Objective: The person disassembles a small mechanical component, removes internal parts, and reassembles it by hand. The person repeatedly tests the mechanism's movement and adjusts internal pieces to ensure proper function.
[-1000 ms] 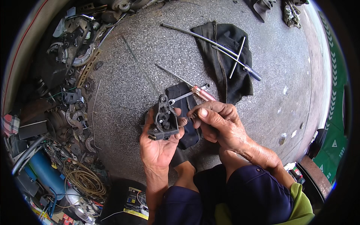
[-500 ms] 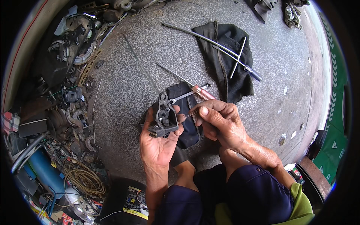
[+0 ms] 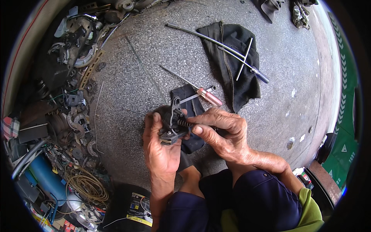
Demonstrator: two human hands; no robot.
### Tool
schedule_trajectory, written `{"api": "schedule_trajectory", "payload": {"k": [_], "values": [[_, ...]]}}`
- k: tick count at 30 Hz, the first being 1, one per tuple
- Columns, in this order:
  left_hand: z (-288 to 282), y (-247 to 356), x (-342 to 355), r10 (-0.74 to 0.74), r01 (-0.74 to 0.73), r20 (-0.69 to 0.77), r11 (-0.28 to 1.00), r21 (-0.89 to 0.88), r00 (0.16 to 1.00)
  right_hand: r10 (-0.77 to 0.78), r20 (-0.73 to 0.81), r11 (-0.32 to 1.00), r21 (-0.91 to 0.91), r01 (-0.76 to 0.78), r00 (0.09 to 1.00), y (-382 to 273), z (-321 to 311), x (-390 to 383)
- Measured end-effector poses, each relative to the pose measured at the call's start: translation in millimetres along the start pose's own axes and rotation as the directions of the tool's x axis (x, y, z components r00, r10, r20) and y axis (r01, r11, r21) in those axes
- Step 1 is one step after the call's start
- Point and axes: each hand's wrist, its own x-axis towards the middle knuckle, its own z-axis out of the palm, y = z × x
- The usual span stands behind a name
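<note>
Well, R hand (image 3: 219, 134) pinches coil spring (image 3: 184, 123) by one end, w/ other end at black housing (image 3: 172, 134), just L of pinch, held in L hand (image 3: 157, 145). Spring could ping off if pinch slips or housing tilts.

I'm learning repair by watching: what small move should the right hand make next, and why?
Probably ease the coil spring straight toward the black part: the right hand pinches its outer end, its inner end is at the part's open side, and the left hand holds the part. Whether the spring is seated, I can't tell.
</note>
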Motion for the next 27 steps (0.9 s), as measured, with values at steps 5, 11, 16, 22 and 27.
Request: {"api": "schedule_trajectory", "payload": {"k": [5,11,16,22,27], "values": [[-1.0,0.1,0.7,-0.012,0.012,-0.005,1.0,0.022,1.0,-0.075,-0.003,0.99,-0.118,0.074,0.997,-0.2,1.6,-1.8],[0.8,-1.2,0.9,-0.007,0.008,-0.037,0.999,0.034,0.999,-0.1,0.005,0.977,-0.187,0.1,0.995,-4.7,0.8,-2.3],[0.0,0.3,1.5,-0.027,0.028,-0.003,0.998,0.057,1.0,-0.138,0.025,0.973,-0.182,0.14,0.99,-2.3,0.7,-0.8],[0.6,-2.0,3.5,-0.018,0.019,-0.017,0.999,0.043,1.0,-0.123,0.034,0.967,-0.219,0.128,0.992,-4.2,-0.2,0.6],[0.9,-0.8,1.8,-0.069,0.068,0.051,0.998,0.018,0.996,-0.172,0.052,0.957,-0.229,0.18,0.984,-2.3,1.7,0.9]]}}
